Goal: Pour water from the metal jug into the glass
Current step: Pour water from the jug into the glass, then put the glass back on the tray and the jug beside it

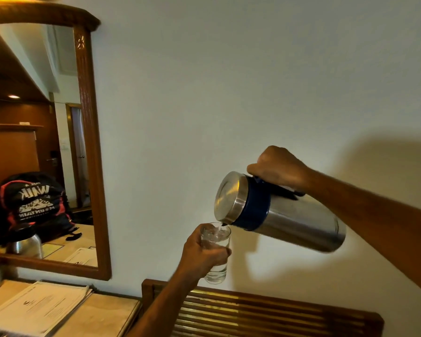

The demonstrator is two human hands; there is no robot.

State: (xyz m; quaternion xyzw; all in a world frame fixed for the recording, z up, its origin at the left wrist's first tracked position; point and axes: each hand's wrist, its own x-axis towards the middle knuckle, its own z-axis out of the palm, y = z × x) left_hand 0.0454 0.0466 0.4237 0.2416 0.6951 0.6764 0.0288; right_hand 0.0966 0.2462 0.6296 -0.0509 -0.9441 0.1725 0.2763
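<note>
Right of the frame's centre my right hand (278, 166) grips the tipped metal jug (280, 212) by its handle so its spout overhangs the glass (216, 251), which my left hand's (202, 254) fingers (220, 252) clasp just underneath to catch the water.

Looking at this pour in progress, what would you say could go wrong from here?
1. The glass is held in mid-air by the left hand, not resting on anything, so a small wobble could put the stream outside the rim.
2. The metal jug is tipped steeply by the right hand; water might surge and overflow.
3. Any spill would likely land on the slatted wooden rack below, perhaps reaching the papers.
</note>
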